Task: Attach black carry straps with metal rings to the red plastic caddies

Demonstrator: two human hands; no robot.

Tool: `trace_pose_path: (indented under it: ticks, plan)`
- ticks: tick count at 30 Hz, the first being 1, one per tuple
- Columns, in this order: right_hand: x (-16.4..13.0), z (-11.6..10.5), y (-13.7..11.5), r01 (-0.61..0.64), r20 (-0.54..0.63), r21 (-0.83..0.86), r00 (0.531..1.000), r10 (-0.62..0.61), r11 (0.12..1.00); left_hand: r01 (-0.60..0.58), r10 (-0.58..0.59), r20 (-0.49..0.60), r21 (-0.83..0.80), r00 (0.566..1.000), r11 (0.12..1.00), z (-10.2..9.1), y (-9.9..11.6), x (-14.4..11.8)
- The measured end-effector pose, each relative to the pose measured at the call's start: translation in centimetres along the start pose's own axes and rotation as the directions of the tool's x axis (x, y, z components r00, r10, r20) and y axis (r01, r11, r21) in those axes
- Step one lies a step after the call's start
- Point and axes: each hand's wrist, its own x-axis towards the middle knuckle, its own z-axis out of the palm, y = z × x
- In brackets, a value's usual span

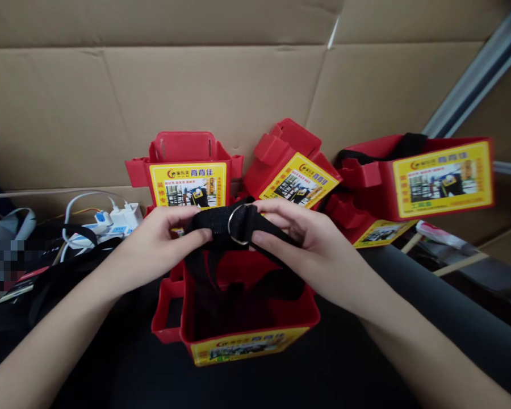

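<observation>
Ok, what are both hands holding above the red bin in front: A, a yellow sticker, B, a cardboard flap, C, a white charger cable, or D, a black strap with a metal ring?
D: the left hand and right hand pinch a black strap threaded through a metal ring, just above the red bin.

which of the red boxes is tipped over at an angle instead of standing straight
The middle red box at the back, leaning between the upright left box and the right box; its yellow label sits slanted, theirs face forward.
</observation>
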Motion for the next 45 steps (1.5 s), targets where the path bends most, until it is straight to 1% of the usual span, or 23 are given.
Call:
trace_pose_path:
  ticks: [2, 4, 6, 8, 10, 13, 14, 16, 19, 21, 25, 27, 28, 29, 30, 32, 33, 34, 35, 36, 40, 42, 45]
  plan:
    - [0.1, 0.0, 0.1, 0.003, 0.002, -0.034, 1.000, -0.003, 0.999, -0.105, 0.105, 0.003, 0.088, 0.994, 0.991, -0.2, 0.2, -0.2]
    - [0.1, 0.1, 0.1, -0.003, 0.013, -0.021, 1.000, 0.003, 1.000, -0.225, 0.230, -0.007, 0.180, 0.973, 0.958, -0.1, 0.5, -0.5]
    - [0.1, 0.1, 0.2, -0.030, 0.023, 0.032, 0.999, 0.029, 0.999, -0.342, 0.346, 0.029, 0.259, 0.938, 0.904, 0.2, 0.8, -0.7]
    - [0.1, 0.1, 0.2, -0.084, 0.055, 0.124, 0.995, 0.077, 0.989, -0.405, 0.407, 0.051, 0.269, 0.912, 0.874, 0.7, 1.0, -0.8]
    - [0.1, 0.1, 0.2, -0.146, 0.125, 0.218, 0.985, 0.121, 0.965, -0.399, 0.402, 0.030, 0.204, 0.915, 0.894, 1.1, 1.0, -0.9]
    - [0.2, 0.1, 0.1, -0.198, 0.229, 0.310, 0.965, 0.129, 0.930, -0.363, 0.366, -0.010, 0.097, 0.931, 0.927, 1.4, 0.7, -0.8]
    - [0.3, 0.0, 0.1, -0.207, 0.246, 0.325, 0.961, 0.129, 0.923, -0.363, 0.366, -0.014, 0.096, 0.931, 0.927, 1.3, 0.6, -0.8]
    - [0.4, -0.4, 0.2, -0.199, 0.250, 0.322, 0.961, 0.120, 0.926, -0.373, 0.381, -0.022, 0.159, 0.924, 0.914, 1.2, 0.6, -0.8]
    - [0.8, -1.7, 0.6, -0.186, 0.272, 0.205, 0.954, 0.127, 0.961, -0.361, 0.385, -0.019, 0.312, 0.923, 0.879, 0.8, 0.6, -0.8]
    - [1.1, -2.8, 1.0, -0.177, 0.294, 0.098, 0.945, 0.141, 0.979, -0.335, 0.368, -0.027, 0.356, 0.930, 0.873, 0.6, 0.7, -0.8]
    - [1.5, -4.1, 1.6, -0.109, 0.274, -0.054, 0.954, 0.120, 0.993, -0.304, 0.327, -0.044, 0.271, 0.944, 0.913, 0.8, 0.5, -0.8]
    - [1.4, -3.9, 1.6, -0.013, 0.235, -0.154, 0.971, 0.049, 0.988, -0.294, 0.313, -0.060, 0.214, 0.948, 0.931, 1.2, 0.4, -0.8]
    - [1.3, -3.5, 1.4, 0.069, 0.201, -0.216, 0.979, -0.024, 0.974, -0.283, 0.302, -0.073, 0.200, 0.950, 0.938, 1.4, 0.4, -0.8]
    - [1.1, -3.0, 1.2, 0.170, 0.161, -0.289, 0.979, -0.128, 0.942, -0.266, 0.287, -0.088, 0.194, 0.954, 0.944, 1.6, 0.4, -0.9]
    - [0.9, -2.5, 1.0, 0.276, 0.123, -0.376, 0.961, -0.248, 0.884, -0.244, 0.267, -0.101, 0.195, 0.958, 0.950, 1.8, 0.4, -0.9]
    - [0.4, -1.3, 0.5, 0.439, 0.093, -0.560, 0.876, -0.473, 0.703, -0.202, 0.225, -0.104, 0.195, 0.969, 0.960, 2.2, 0.4, -1.0]
    - [0.2, -0.8, 0.3, 0.483, 0.114, -0.632, 0.831, -0.544, 0.606, -0.185, 0.205, -0.095, 0.188, 0.974, 0.965, 2.4, 0.5, -1.0]
    - [-0.1, -0.4, 0.2, 0.507, 0.149, -0.683, 0.801, -0.580, 0.525, -0.169, 0.187, -0.084, 0.179, 0.979, 0.969, 2.6, 0.5, -1.0]
    - [-0.3, 0.0, 0.1, 0.521, 0.185, -0.712, 0.787, -0.589, 0.471, -0.159, 0.174, -0.076, 0.172, 0.982, 0.972, 2.8, 0.5, -1.1]
    - [-0.5, 0.2, 0.1, 0.527, 0.215, -0.725, 0.784, -0.582, 0.443, -0.152, 0.166, -0.073, 0.168, 0.984, 0.974, 2.9, 0.4, -1.1]
    - [-0.7, 0.2, 0.4, 0.546, 0.264, -0.742, 0.771, -0.580, 0.388, -0.130, 0.149, -0.099, 0.173, 0.984, 0.976, 3.2, 0.2, -1.1]
    - [-0.6, 0.1, 0.7, 0.588, 0.306, -0.734, 0.734, -0.606, 0.341, -0.106, 0.123, -0.103, 0.156, 0.987, 0.982, 3.3, 0.2, -1.0]
    - [-0.4, 0.4, 1.2, 0.664, 0.363, -0.692, 0.658, -0.659, 0.282, -0.058, 0.069, -0.088, 0.124, 0.994, 0.991, 3.5, 0.3, -0.8]
